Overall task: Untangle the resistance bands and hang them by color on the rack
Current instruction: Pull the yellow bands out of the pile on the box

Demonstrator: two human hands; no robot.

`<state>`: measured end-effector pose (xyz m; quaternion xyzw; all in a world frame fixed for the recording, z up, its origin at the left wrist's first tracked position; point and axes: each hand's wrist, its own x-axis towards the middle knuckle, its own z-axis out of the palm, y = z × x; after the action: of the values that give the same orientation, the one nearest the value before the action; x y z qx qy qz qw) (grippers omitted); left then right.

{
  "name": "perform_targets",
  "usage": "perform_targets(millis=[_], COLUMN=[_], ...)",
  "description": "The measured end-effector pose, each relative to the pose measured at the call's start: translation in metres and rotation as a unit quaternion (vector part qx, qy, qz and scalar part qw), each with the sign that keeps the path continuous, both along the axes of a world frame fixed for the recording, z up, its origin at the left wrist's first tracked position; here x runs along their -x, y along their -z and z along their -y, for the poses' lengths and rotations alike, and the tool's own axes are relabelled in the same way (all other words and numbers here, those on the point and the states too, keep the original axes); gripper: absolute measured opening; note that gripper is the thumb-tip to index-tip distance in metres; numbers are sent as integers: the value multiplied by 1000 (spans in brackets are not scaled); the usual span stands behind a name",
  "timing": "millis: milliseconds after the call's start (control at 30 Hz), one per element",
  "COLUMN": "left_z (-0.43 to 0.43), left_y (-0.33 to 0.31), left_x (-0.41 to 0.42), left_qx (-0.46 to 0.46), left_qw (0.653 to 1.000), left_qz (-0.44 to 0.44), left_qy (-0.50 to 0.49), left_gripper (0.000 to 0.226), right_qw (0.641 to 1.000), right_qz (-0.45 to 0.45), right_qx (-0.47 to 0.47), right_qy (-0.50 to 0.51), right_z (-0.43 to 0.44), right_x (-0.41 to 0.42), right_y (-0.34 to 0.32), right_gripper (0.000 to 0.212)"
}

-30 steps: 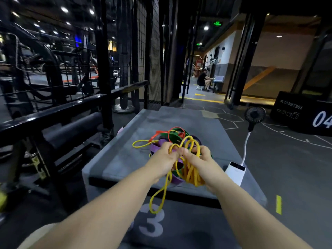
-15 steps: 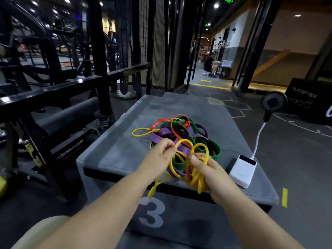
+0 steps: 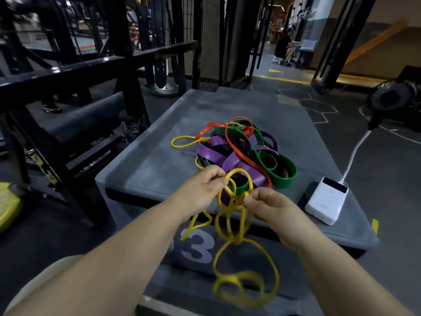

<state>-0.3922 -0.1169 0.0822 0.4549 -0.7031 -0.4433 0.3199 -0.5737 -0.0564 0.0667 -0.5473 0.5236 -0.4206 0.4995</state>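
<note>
The thin yellow bands (image 3: 237, 215) are pinched by both hands just beyond the near edge of the grey plyo box (image 3: 159, 160): the left hand (image 3: 200, 190) is clamped on 1 loop, the right hand (image 3: 266, 201) on a knot of strands beside it. From there the yellow loops hang down past the box front, where the lowest part is blurred. The rest of the tangle (image 3: 241, 153), of purple, green, red and some yellow, lies on the box top near its near right corner.

A risk is judged: if the yellow is pulled hard while it is caught under the purple, the knot could be tightened or the whole heap dragged off the near edge. The white power bank (image 3: 325, 201), close beside the heap at the right edge, could be swept off with it.

No container is seen, and no hanging rack can be picked out with certainty.
</note>
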Motion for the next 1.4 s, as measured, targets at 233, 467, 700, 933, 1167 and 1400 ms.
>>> perform_targets(millis=[233,467,700,933,1167,1400], left_z=[0,2,3,5,6,7], left_y=[2,7,9,14,18,20], left_x=[-11,-22,-30,-34,-33,-30], left_qx=[0,-10,-14,25,-23,13], left_qw=[1000,999,998,991,994,983], left_qz=[21,35,67,128,105,182], left_qy=[-3,-10,1,-5,7,-9], left_gripper=[19,21,19,21,34,23], right_qw=[998,992,971,999,985,977], right_qz=[-63,-110,-232,-26,170,212], right_qx=[11,18,8,-39,-15,19], right_qy=[27,55,56,22,-7,-1], right_z=[21,27,20,22,27,29], right_x=[-13,-17,-7,-22,-28,-32], right_y=[2,-7,-19,-21,-27,-30], right_gripper=[29,16,24,42,29,22])
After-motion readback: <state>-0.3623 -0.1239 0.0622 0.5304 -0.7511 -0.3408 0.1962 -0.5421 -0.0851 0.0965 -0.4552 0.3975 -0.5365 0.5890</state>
